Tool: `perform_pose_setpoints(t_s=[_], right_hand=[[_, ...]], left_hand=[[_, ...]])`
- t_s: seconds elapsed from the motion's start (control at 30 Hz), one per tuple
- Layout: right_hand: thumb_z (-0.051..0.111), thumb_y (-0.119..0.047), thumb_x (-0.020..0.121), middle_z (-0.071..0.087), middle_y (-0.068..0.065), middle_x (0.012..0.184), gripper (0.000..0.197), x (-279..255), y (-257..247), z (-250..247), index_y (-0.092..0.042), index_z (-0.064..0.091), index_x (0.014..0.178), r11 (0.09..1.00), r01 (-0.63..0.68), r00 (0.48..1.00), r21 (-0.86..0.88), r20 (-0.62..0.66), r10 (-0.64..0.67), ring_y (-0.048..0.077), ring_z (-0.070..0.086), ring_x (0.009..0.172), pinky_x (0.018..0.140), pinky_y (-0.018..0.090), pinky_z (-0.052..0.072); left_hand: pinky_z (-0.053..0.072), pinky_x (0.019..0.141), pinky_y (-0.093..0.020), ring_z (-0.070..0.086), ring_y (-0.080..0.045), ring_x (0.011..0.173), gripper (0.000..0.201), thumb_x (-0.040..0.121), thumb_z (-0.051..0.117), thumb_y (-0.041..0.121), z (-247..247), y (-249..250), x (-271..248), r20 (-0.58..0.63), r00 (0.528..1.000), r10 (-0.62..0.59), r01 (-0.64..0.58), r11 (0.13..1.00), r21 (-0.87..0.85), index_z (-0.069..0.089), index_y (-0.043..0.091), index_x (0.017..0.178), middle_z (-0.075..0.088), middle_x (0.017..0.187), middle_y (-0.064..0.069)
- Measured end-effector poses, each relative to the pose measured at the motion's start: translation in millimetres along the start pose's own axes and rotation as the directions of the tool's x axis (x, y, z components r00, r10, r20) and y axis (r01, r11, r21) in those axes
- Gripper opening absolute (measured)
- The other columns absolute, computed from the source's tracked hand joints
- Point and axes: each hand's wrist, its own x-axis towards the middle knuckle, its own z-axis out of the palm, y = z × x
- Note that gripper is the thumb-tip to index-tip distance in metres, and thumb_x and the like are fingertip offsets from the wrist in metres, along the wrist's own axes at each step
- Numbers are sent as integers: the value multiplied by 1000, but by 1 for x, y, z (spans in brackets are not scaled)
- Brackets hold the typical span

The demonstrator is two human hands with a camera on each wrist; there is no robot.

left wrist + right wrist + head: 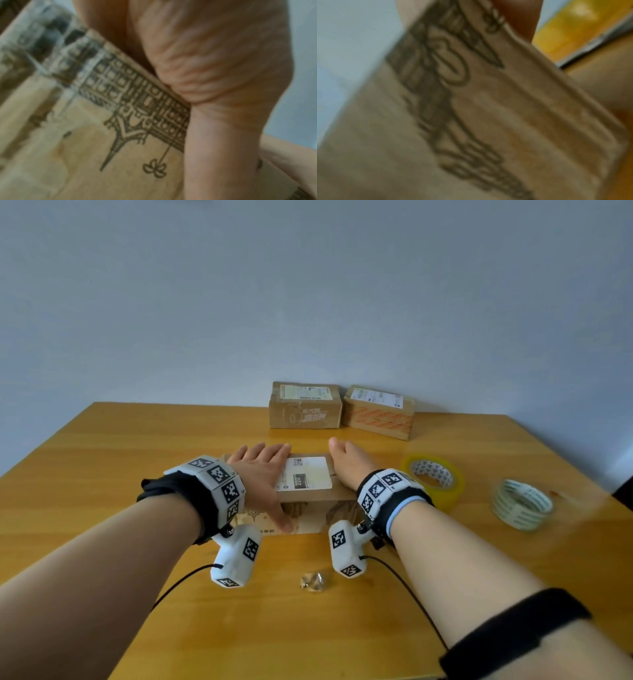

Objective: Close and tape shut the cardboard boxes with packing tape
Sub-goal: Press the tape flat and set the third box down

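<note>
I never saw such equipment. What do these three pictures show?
No machine here: a person's two bare hands. The checkered wristbands carry small white cameras. The wide picture comes from a head camera; the two blurred close-ups come from those wrist cameras. On the yellow wooden table stands a brown cardboard box with a white label; the left hand lies flat on top, the right hand against its right end. Behind stand two more cardboard boxes; right lie a yellow tape roll and a pale tape roll; in front, a small crumpled clear scrap.
</note>
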Motion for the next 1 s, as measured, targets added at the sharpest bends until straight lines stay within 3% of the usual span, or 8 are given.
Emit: perform_pose_setpoints(t_s=[0.1,0.17,0.33,0.47,0.57,0.73,0.87,1.0], right_hand=[[15,-55,109,32,14,165,69,-8,7,-4,-10,30,160,980,-79,994,184,91,63,30,32,151,123,43,26],[15,-63,106,24,12,168,75,-13,13,-1,-13,24,162,946,-134,986,294,134,98,31,25,155,126,49,21],[18,-77,97,32,7,166,81,-2,21,16,-28,31,160,871,-148,987,467,126,100,30,32,151,123,54,25],[44,-76,93,39,7,161,80,-3,21,13,-28,35,157,817,-223,971,532,192,140,32,38,147,121,51,30],[68,-84,65,54,8,149,104,5,30,21,-31,43,150,823,-251,962,510,224,154,34,55,130,112,56,43],[45,-80,86,48,12,153,98,-4,15,5,-13,34,157,975,-192,977,116,120,178,33,55,131,107,48,48],[53,-62,98,68,9,116,69,-11,-4,4,-15,41,147,957,-189,973,219,172,153,23,74,81,64,33,63],[65,-31,100,67,10,125,51,0,-30,25,-18,46,145,782,-158,972,603,234,16,24,74,87,68,38,63]], left_hand=[[-5,121,-56,-16,-21,151,151,48,78,77,2,-5,6,-2,1000,-4,4,1000,-5,-20,31,153,-11,164,14],[-3,121,-56,-13,-21,151,152,47,79,76,3,-6,8,-5,1000,-4,4,1000,-6,-20,31,153,-9,164,14],[-10,120,-48,-9,-20,152,147,54,81,70,3,-1,1,-51,999,5,-4,999,33,-18,27,154,-5,164,10],[-11,120,-48,-10,-19,152,147,54,80,71,4,-1,2,-68,997,21,-18,999,36,-18,26,154,-5,165,9],[-12,121,-49,-14,-17,151,147,54,80,71,7,-5,4,-86,995,41,-38,999,31,-18,26,154,-9,165,8],[-18,118,-52,-32,-20,144,147,57,77,73,6,-17,3,-84,996,33,-23,994,111,-22,24,154,-26,161,3],[16,121,-49,10,-29,149,111,72,78,48,3,-40,-1,-340,940,-31,81,988,133,7,27,155,7,162,-2],[44,103,-38,40,-24,128,61,85,59,10,-5,-48,2,-450,893,-32,81,993,89,37,23,140,44,138,-1]])
